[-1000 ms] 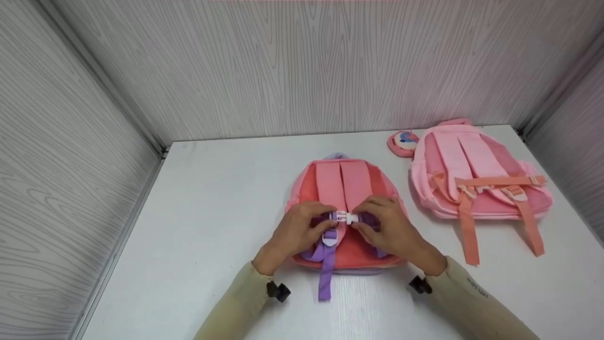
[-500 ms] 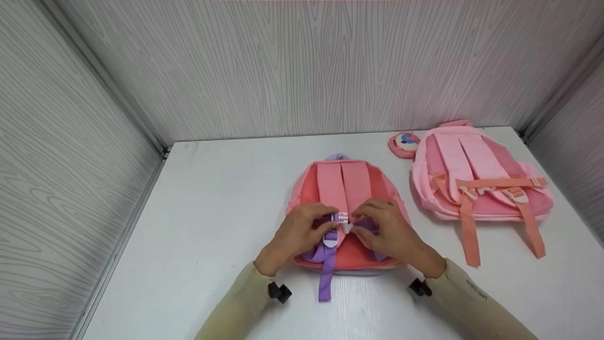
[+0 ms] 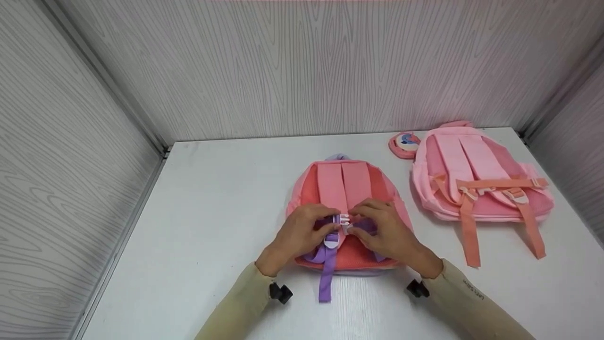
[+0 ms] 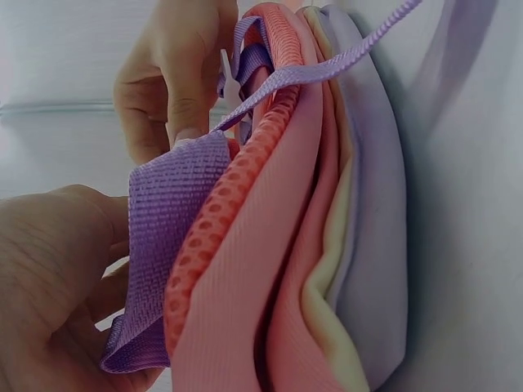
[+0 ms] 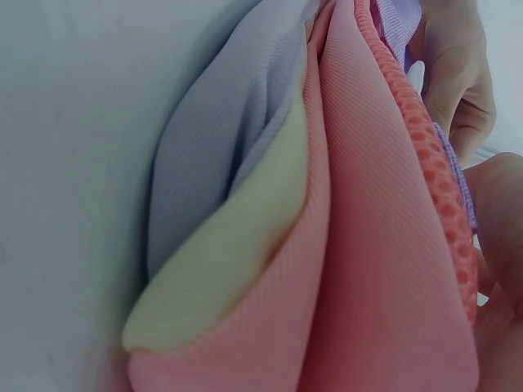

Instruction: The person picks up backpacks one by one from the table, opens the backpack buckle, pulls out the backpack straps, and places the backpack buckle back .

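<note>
White plastic side-release buckle [image 3: 344, 220] | our left hand [image 3: 297, 232] and right hand [image 3: 390, 232] each pinch half | halves, aligned earlier, now skewed | we judge it unfastened

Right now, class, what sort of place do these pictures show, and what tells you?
Probably a walled-in work booth: pale wood-grain panels stand on three sides of a white table, where a coral backpack and a pink backpack lie.

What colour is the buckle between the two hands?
The buckle is white, clearest in the head view.
</note>
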A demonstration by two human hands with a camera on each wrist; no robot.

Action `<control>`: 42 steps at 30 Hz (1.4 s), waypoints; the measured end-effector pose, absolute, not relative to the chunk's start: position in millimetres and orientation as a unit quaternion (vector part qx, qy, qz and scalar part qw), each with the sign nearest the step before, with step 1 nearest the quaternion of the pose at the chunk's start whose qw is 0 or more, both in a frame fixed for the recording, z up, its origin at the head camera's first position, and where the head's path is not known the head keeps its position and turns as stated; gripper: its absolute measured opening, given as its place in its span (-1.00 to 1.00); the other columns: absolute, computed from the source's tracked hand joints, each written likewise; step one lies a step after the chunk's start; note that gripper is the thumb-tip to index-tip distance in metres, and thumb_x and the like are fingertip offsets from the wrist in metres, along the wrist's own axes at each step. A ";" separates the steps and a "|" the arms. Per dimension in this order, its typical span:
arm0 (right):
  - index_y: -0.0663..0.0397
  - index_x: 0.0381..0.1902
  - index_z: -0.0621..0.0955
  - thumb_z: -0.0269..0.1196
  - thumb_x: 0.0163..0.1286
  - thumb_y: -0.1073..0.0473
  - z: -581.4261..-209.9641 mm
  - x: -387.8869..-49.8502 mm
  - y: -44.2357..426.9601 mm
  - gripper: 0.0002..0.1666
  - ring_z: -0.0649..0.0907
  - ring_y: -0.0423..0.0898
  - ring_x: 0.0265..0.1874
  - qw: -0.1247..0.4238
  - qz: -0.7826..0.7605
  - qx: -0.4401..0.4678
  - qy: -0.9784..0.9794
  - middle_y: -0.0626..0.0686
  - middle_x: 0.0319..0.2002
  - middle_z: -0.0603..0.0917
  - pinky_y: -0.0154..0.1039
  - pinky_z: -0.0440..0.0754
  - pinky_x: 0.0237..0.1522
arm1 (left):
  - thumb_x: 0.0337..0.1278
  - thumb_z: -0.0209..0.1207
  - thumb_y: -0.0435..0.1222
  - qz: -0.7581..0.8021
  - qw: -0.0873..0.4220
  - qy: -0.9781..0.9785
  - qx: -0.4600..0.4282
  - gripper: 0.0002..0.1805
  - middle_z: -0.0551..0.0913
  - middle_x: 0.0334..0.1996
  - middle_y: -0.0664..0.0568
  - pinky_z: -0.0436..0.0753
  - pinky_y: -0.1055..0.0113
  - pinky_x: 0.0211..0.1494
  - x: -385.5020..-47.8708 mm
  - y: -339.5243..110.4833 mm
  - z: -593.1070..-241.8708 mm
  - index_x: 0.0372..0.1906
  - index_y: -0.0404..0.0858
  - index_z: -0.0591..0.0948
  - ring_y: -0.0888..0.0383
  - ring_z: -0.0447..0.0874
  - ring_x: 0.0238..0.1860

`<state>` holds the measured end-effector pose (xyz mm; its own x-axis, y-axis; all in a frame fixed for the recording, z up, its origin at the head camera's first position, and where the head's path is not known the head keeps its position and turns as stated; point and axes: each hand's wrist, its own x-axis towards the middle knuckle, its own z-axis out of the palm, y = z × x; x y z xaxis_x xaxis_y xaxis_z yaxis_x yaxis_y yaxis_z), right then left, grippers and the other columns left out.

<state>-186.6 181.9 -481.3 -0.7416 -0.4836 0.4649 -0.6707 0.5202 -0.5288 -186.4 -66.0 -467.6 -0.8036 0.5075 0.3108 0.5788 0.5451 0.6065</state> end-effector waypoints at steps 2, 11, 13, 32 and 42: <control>0.10 0.06 0.78 0.57 0.31 0.12 -481.8 -186.9 181.1 -0.60 0.74 0.01 -0.08 0.133 0.361 0.337 -0.860 0.05 -0.07 0.75 0.09 0.47 0.15 | 0.38 0.41 -0.18 -0.358 0.050 -0.880 -0.309 -0.67 0.83 -0.04 0.08 0.73 0.24 0.14 -186.1 -65.7 -468.4 0.16 -0.16 0.79 0.19 0.72 -0.05; 0.10 0.08 0.78 0.57 0.32 0.13 -482.4 -186.0 178.1 -0.60 0.73 -0.02 -0.10 0.124 0.367 0.341 -0.857 0.04 -0.07 0.75 0.05 0.60 0.12 | 0.37 0.41 -0.16 -0.356 0.051 -0.879 -0.313 -0.65 0.83 -0.03 0.07 0.73 0.24 0.15 -185.2 -64.9 -469.5 0.18 -0.16 0.78 0.16 0.73 -0.04; 0.11 0.08 0.78 0.57 0.32 0.13 -482.5 -185.8 177.8 -0.60 0.73 -0.02 -0.10 0.125 0.367 0.343 -0.856 0.04 -0.08 0.75 0.04 0.61 0.10 | 0.37 0.41 -0.15 -0.354 0.050 -0.880 -0.313 -0.64 0.83 -0.03 0.08 0.72 0.25 0.16 -184.8 -65.0 -469.4 0.18 -0.14 0.78 0.17 0.73 -0.02; 0.04 0.12 0.77 0.52 0.37 0.20 -482.8 -184.8 175.6 -0.64 0.72 -0.10 -0.04 0.106 0.371 0.330 -0.862 -0.04 -0.02 0.75 -0.07 0.73 0.11 | 0.39 0.38 -0.08 -0.355 0.039 -0.881 -0.310 -0.64 0.84 -0.01 0.15 0.70 0.26 0.20 -185.1 -63.7 -470.4 0.19 -0.08 0.79 0.22 0.72 0.02; 0.07 0.08 0.80 0.51 0.37 0.26 -484.9 -184.6 177.2 -0.68 0.73 -0.09 -0.06 0.122 0.378 0.338 -0.853 0.00 -0.06 0.76 0.00 0.69 0.15 | 0.41 0.39 -0.15 -0.368 0.008 -0.883 -0.292 -0.65 0.78 0.02 0.09 0.71 0.26 0.13 -184.3 -65.8 -469.3 0.20 -0.15 0.73 0.18 0.69 -0.05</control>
<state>-184.6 177.2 -484.9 -0.7416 -0.4852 0.4632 -0.6690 0.4852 -0.5630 -184.3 -65.8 -469.3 -0.8290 0.5105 0.2284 0.5216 0.5584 0.6451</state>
